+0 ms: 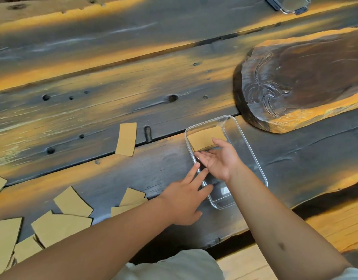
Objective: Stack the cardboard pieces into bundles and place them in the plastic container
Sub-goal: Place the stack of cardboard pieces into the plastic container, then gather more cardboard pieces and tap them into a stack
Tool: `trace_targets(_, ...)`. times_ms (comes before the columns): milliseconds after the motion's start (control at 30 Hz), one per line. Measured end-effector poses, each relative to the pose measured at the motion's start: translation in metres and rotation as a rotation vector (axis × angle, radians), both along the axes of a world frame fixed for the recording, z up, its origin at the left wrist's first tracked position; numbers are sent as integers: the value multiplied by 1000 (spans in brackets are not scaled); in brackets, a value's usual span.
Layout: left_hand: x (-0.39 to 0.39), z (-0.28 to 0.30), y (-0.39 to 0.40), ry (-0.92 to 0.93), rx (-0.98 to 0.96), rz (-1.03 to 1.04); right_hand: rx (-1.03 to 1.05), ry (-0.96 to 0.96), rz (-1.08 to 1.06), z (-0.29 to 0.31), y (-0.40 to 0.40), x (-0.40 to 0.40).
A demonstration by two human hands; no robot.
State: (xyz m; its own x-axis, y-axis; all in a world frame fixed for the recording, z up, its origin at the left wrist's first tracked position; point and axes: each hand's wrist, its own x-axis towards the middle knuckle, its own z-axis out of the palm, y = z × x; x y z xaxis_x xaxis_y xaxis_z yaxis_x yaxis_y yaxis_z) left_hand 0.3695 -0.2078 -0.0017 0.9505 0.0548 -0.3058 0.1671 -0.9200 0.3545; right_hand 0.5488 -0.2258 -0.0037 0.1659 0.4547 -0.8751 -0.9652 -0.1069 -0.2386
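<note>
1. Clear plastic container (253,150), rectangular with rounded corners, sits on a dark, weathered wooden table (113,81) of heavy planks with knots and holes; no writing can be read anywhere.
2. Inside the container's far end lies a tan cardboard bundle (204,138), flat and rectangular, its edges looking layered.
3. Reaching into the container, the right hand (220,160) has its fingers straight and relaxed, thumb touching the bundle's near edge, gripping nothing.
4. Just outside, the left hand (186,197) has its fingers spread and straight, fingertips touching the container's near long wall, holding nothing.
5. One loose cardboard strip (126,139) lies alone on the table, left of the container.
6. More scattered cardboard pieces (58,225), cut at uneven angles, overlap at the lower left.
7. Beyond the container to the right rests a thick carved wooden slab (303,81), dark and glossy, with a rough bark-like edge.
8. At the top right edge, part of a second clear container (287,5) with dark clips shows.
</note>
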Motion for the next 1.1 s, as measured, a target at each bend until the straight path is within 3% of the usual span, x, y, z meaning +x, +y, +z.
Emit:
trace_targets(200,-6,-9,8,-59,-21,-51,-149,-204,240,14,-13,2)
trace_targets(333,-39,-15,25,-82,-34,60,-228,-793,214,33,3,-14)
trace_targets(433,-83,-25,41,2,-50,214,-157,-1111,360,46,39,-45)
trace_targets(567,-161,-29,67,160,-31,478,26,-1249,909,19,110,-105)
trace_targets(633,-207,-25,78,210,-16,655,-8,-1346,1225,-6,140,-135)
trace_targets(733,-267,-22,88,245,-43,913,-207,-1375,1479,-38,164,-167)
trace_targets(867,-339,-23,94,248,-61,1129,-314,-1402,1650,-63,172,-205)
trace_targets(1100,-438,-31,125,240,-21,1394,-144,-1710,1722,-76,172,-256)
